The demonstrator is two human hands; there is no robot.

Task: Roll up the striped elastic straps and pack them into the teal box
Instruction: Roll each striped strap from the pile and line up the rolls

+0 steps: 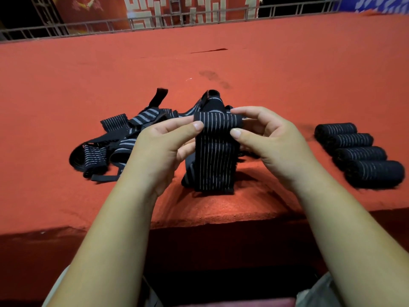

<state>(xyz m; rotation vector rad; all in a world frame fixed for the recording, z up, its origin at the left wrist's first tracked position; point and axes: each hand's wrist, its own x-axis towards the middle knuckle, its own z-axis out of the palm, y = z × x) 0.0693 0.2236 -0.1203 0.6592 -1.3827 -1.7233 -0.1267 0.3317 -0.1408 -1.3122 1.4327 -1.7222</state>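
Hands work the top fold of one striped strap [214,156], held up over the red desk [265,80].
The left hand [159,147] and right hand [270,138] each pinch the strap's folded upper end between thumb and curled fingers, and the rest hangs down to the desk. To the left of that strap lies a loose pile of straps [124,134]; to its right, well apart, four finished rolls [358,151] lie in a row. The teal box is not in view. To roll well, it probably pays to keep both side edges level, hold even tension on the hanging tail, and turn the core tightly so it does not cone out.
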